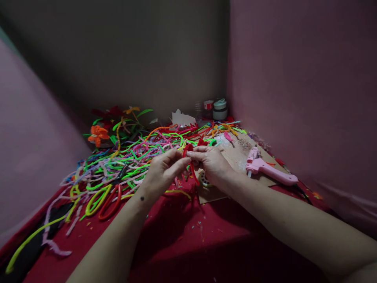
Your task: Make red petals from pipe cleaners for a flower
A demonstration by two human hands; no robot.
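Observation:
Between my two hands is a red pipe cleaner (187, 149), bent into a loop at the top with a tail hanging below. My left hand (165, 169) pinches it from the left, thumb against fingers. From the right, my right hand (210, 160) grips it with thumb and forefinger, close to the left fingertips. Below my right hand a round roll (204, 180), perhaps tape, is partly hidden at the edge of a cardboard sheet (212, 194). A red piece (202, 142) shows just behind my right fingers.
A tangled heap of coloured pipe cleaners (132, 157) spreads across the red cloth (182, 224). Scissors (110, 198) with yellow and red handles lie at left. A pink glue gun (269, 169) rests on the cardboard at right. Fuzzy flowers (98, 135) and a lidded container (220, 110) stand at the back.

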